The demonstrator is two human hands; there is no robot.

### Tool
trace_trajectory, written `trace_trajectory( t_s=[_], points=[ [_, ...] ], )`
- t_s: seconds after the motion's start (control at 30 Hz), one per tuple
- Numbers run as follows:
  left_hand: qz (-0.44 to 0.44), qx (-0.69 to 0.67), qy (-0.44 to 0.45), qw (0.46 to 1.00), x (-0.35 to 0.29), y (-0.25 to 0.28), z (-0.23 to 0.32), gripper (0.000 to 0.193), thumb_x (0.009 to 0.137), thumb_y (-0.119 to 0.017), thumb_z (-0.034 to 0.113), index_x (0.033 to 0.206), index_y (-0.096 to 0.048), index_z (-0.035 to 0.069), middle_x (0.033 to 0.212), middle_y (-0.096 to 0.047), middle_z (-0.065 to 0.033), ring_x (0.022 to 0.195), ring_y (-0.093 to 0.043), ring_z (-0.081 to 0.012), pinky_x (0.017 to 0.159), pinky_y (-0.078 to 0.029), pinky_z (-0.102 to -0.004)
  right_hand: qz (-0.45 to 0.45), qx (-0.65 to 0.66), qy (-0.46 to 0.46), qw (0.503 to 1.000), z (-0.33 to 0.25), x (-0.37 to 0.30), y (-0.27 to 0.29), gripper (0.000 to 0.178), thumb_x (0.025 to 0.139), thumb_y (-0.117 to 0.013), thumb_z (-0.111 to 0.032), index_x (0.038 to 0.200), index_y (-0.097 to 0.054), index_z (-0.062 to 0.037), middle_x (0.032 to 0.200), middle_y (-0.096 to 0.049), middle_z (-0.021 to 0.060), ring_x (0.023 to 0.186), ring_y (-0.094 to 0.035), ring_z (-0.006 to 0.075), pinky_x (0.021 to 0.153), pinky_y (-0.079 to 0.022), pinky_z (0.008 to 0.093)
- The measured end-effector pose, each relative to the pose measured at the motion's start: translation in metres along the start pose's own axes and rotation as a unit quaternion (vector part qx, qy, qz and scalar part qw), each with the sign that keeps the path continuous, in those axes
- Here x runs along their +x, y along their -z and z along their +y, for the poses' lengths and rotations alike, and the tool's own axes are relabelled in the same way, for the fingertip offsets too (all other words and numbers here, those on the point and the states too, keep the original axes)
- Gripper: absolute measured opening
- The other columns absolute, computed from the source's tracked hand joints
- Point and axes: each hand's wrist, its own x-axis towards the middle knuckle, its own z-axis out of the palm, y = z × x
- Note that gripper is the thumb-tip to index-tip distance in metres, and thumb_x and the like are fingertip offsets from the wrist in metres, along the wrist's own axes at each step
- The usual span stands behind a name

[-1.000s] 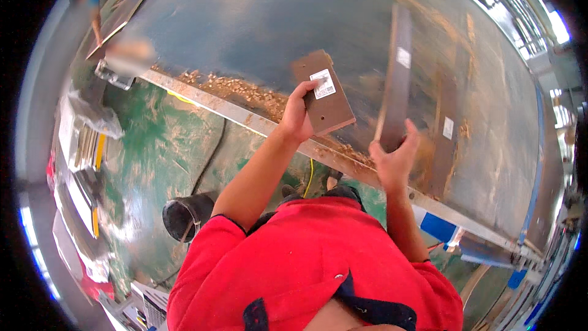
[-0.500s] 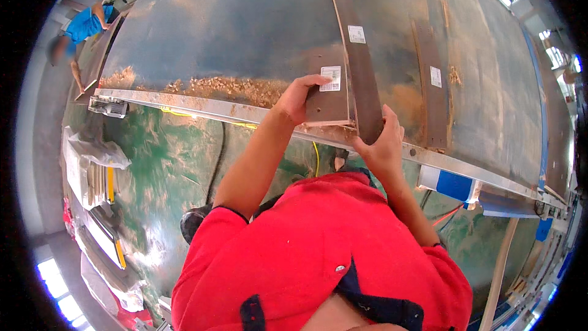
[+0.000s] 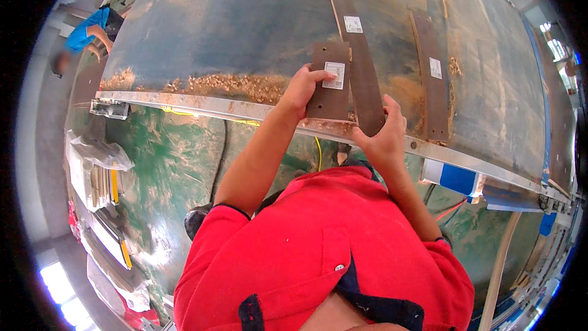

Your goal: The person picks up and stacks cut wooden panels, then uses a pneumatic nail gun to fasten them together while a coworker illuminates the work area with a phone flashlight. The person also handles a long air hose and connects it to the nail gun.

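My left hand [image 3: 304, 90] grips a short dark-brown board [image 3: 329, 101] by its left side, with the thumb lying on the white label [image 3: 333, 76]. Small holes show near two of this board's corners. Close against its right side lies a long, narrow brown board [image 3: 361, 61], which carries a white label too and points away from me. Around the near end of the long board is my right hand [image 3: 384, 138], thumb at the left edge and fingers at the right edge. Both boards are at the near edge of a wide, dusty table [image 3: 214, 37].
Another labelled brown board [image 3: 427, 73] lies farther right on the table. Wood chips [image 3: 236, 89] line the metal rail [image 3: 202, 104]. At the far left, a person in blue [image 3: 86, 30] stands by the table. Wrapped panels [image 3: 92, 171] stand on the green floor.
The short board has tilted slightly in my left hand and shows its right edge more clearly. My right fingers have shifted a little. The person in blue has drawn their arms in.
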Motion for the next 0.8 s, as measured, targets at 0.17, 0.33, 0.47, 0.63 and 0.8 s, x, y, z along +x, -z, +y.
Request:
trace_trajectory(
  t_s=[0.17,0.33,0.47,0.63,0.8],
  points=[
    [0.071,0.049,-0.052,0.995,0.002,0.006,-0.017,0.045,0.078,-0.068,0.011,0.119,-0.051,0.001,0.105,-0.064,-0.0144,0.092,-0.067,-0.0244,0.077,-0.059,-0.0412,0.01,0.021,0.0,1.0,-0.004,0.001,0.002,0.08,0.068,-0.077,-0.018,0.135,-0.039,0.001,0.121,-0.053,0.0228,0.11,-0.049,0.0383,0.098,-0.039,0.0468],
    [0.052,-0.048,-0.017,0.997,-0.01,0.004,-0.015,0.034,0.082,-0.065,0.021,0.111,-0.059,0.004,0.098,-0.067,-0.0106,0.085,-0.068,-0.025,0.075,-0.057,-0.0412,0.006,0.022,0.001,1.0,-0.004,0.002,0.002,0.079,0.068,-0.078,-0.018,0.135,-0.039,0.0008,0.122,-0.053,0.0229,0.112,-0.049,0.0381,0.099,-0.039,0.0468],
    [0.039,-0.117,0.033,0.992,-0.013,0.006,-0.012,0.035,0.086,-0.062,0.028,0.113,-0.061,0.007,0.102,-0.068,-0.0102,0.086,-0.068,-0.0254,0.08,-0.056,-0.0422,0.003,0.017,0.009,1.0,-0.004,0.001,-0.001,0.08,0.068,-0.079,-0.019,0.135,-0.039,0.0012,0.123,-0.053,0.023,0.112,-0.049,0.0387,0.1,-0.038,0.0472],
    [-0.02,-0.219,0.06,0.974,-0.003,-0.001,-0.018,0.04,0.095,-0.052,0.039,0.12,-0.061,0.009,0.109,-0.068,-0.0088,0.095,-0.067,-0.0253,0.087,-0.054,-0.0416,0.0,0.003,0.029,1.0,-0.005,0.002,-0.01,0.082,0.069,-0.08,-0.023,0.135,-0.039,0.0026,0.125,-0.051,0.0238,0.115,-0.048,0.0393,0.102,-0.037,0.0471],
    [-0.099,-0.287,0.058,0.951,0.001,-0.004,-0.025,0.047,0.099,-0.045,0.044,0.128,-0.057,0.009,0.119,-0.065,-0.0108,0.105,-0.064,-0.0293,0.096,-0.049,-0.0469,0.025,0.013,0.038,0.999,-0.006,0.001,-0.017,0.08,0.068,-0.08,-0.019,0.135,-0.041,-0.0005,0.122,-0.054,0.0209,0.112,-0.052,0.0351,0.099,-0.041,0.0439]
  ],
)
